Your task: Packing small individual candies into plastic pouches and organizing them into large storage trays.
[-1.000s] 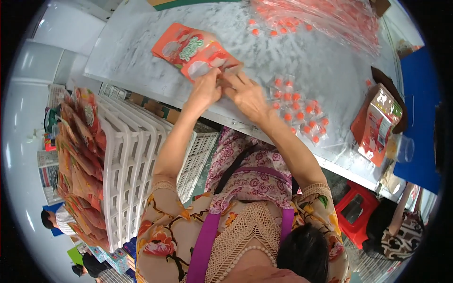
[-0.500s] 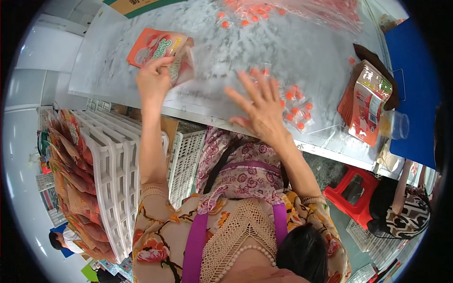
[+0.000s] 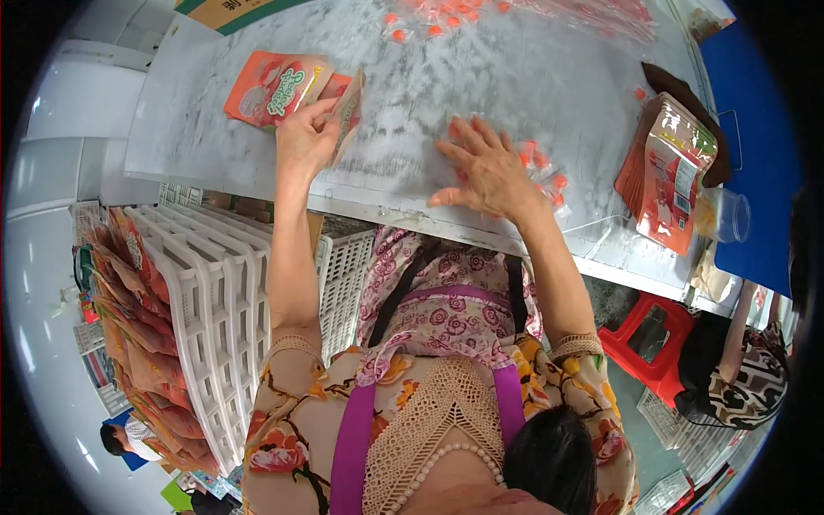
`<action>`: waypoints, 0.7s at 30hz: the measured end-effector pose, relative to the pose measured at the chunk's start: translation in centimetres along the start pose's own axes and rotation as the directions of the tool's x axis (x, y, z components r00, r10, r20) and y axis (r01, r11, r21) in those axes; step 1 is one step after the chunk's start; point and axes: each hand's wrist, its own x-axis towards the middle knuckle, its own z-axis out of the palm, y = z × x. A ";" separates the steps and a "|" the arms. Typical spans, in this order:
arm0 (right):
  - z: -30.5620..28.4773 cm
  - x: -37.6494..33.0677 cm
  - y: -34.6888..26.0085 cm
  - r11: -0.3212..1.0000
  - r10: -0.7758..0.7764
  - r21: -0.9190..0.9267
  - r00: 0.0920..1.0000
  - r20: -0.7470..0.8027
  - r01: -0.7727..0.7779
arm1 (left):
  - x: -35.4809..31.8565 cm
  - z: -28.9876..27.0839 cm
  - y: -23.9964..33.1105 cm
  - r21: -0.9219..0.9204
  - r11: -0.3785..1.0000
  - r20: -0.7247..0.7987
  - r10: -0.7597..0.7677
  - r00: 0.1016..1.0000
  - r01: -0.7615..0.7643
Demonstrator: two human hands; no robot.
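Note:
My left hand [image 3: 307, 144] pinches the edge of a red pouch [image 3: 348, 110] that stands tilted up, seen nearly edge-on, at the left of the table. Just beyond that hand, more red pouches [image 3: 283, 93] lie flat and overlapping. My right hand [image 3: 491, 172] rests palm down with its fingers spread, over a group of small clear packets with orange-red balls [image 3: 536, 156] inside. Some of these packets show past its fingers and wrist. Whether any packet is under the palm is hidden.
More ball packets [image 3: 446, 19] and a large clear plastic bag [image 3: 592, 21] lie at the far side. A pouch stack [image 3: 674, 176] and a clear tub [image 3: 730, 215] sit at the right. White crates [image 3: 202, 300] stand left of me; a red stool [image 3: 644, 343] is at lower right.
My left hand has moved right, turning the held pouch up on its edge. My right hand has shifted right and come down onto the small packets, covering more of them.

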 end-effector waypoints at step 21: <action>2.8 0.9 1.3 0.980 -0.194 -0.089 0.936 -0.293 0.176 | -2.3 3.5 3.9 0.086 0.996 0.015 0.037 0.999 -0.038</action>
